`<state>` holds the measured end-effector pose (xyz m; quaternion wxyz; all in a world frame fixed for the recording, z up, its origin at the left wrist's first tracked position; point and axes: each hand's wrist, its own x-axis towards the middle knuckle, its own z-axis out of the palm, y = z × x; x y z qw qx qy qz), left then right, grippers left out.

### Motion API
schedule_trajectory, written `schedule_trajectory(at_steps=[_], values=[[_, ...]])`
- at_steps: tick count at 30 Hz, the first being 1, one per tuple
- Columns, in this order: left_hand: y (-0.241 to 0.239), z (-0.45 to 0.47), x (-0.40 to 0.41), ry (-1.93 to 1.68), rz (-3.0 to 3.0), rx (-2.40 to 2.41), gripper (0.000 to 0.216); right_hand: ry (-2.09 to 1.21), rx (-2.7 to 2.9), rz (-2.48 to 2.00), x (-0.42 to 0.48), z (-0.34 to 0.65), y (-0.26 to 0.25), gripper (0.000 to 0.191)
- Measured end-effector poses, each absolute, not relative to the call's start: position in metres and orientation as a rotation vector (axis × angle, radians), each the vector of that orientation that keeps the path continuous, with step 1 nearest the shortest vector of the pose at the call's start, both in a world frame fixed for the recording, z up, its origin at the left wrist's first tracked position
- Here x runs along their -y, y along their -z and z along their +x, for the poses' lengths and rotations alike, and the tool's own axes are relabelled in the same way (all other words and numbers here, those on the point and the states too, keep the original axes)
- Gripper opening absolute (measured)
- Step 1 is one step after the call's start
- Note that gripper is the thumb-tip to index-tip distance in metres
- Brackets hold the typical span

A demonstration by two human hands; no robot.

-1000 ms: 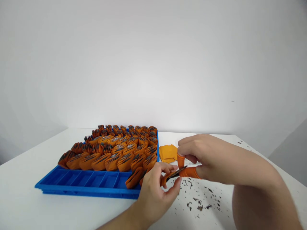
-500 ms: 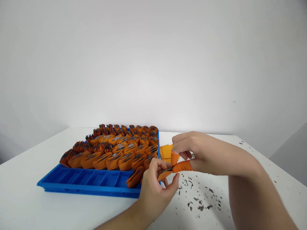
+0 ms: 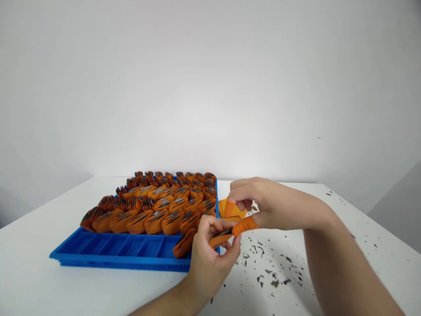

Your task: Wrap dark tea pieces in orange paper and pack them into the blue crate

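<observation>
While an orange packet (image 3: pixel 220 240) is clamped in the left hand (image 3: pixel 210 263), its end is pressed by the half-open right hand (image 3: pixel 266 206), beside a filled blue tray (image 3: pixel 118 263) and scattered dark crumbs (image 3: pixel 274 283).

Blue tray (image 3: pixel 108 251): glossy moulded plastic. White table (image 3: pixel 36 281): smooth, matt. Orange fingertip covers (image 3: pixel 245 224): thin rubbery film.

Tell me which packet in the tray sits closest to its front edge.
The packet at the front row's right end, beside the left hand; the others all fill rows behind it.
</observation>
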<state>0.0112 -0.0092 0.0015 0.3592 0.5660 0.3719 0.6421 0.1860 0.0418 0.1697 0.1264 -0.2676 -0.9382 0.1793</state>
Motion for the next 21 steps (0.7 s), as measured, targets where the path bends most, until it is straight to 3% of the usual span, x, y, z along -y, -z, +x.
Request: schedule_trajectory(at_steps=[7,21], values=[[-0.008,0.01,0.013,-1.679,1.471,-0.996,0.032,-0.596,2.749,-0.662,-0.037,0.186,-0.168,0.014],[-0.015,0.01,0.013,-1.694,1.433,-1.097,0.034,-0.423,2.763,-0.771,-0.026,0.182,-0.171,0.006]])
